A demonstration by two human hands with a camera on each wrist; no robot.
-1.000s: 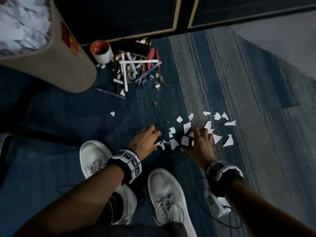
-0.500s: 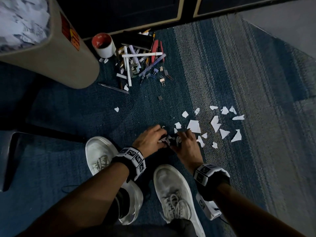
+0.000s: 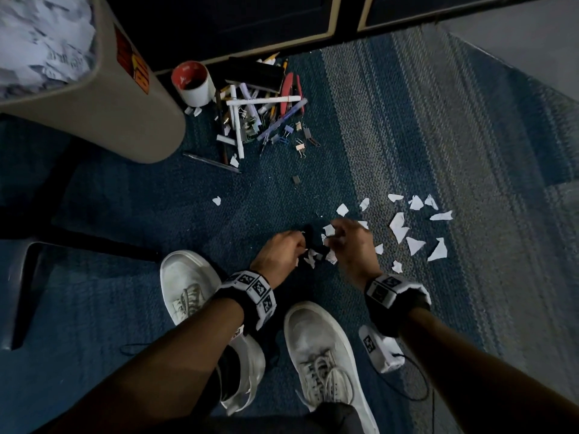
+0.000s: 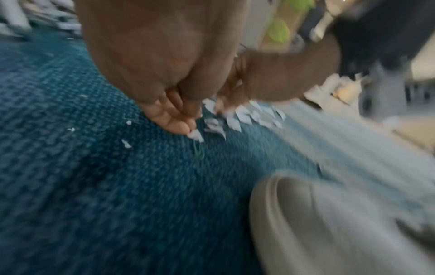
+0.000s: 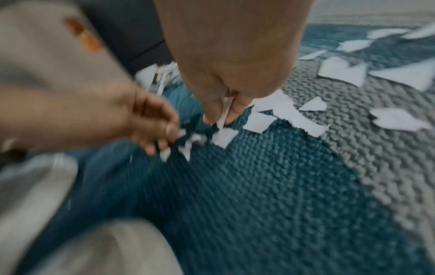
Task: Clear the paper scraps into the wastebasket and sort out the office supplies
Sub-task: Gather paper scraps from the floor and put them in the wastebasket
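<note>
White paper scraps (image 3: 399, 225) lie scattered on the blue carpet in front of my feet. My left hand (image 3: 286, 247) and right hand (image 3: 346, 238) hover close together just above the carpet, each with curled fingers pinching a few small scraps (image 3: 313, 256). In the right wrist view my right hand (image 5: 220, 119) pinches a white scrap (image 5: 223, 136) between thumb and finger, and the left hand (image 5: 162, 141) holds bits too. The left wrist view is blurred; my left hand (image 4: 188, 124) touches scraps (image 4: 244, 117) there. The beige wastebasket (image 3: 103, 104), full of paper, stands at the upper left.
A heap of pens, binder clips and red scissors (image 3: 260, 111) lies beside a red-rimmed white cup (image 3: 191, 84) against a dark cabinet (image 3: 250, 23). My two white shoes (image 3: 319, 349) stand below my hands. A dark chair leg (image 3: 94, 242) runs along the left.
My hands came together over the nearest scraps, gathered them with curled fingers, and have now lifted slightly off the carpet with scraps pinched. Fewer scraps remain near my feet.
</note>
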